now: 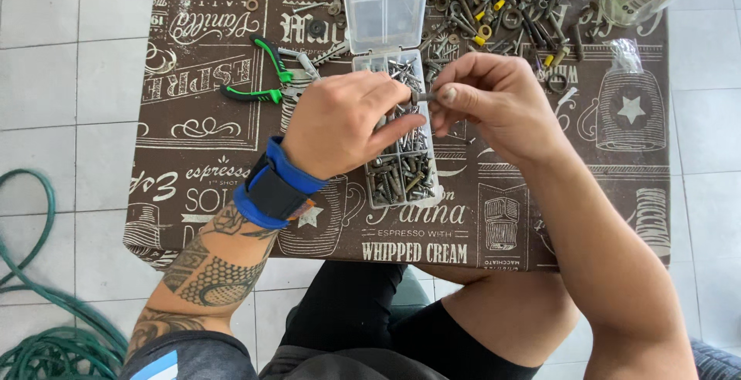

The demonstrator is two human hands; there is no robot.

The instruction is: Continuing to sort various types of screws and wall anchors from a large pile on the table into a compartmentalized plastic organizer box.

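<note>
Both hands (421, 110) above open box (397, 148) on desk (540, 218), left (347, 121) and right (486, 98) fingertips pinching one bolt (424, 96).

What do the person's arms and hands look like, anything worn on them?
Both hands are bare, without gloves. The left hand has a blue and black wrist strap behind it, and dark patterned tattoos cover that forearm. The right hand and its forearm carry no sleeve, band or markings that show.
</note>
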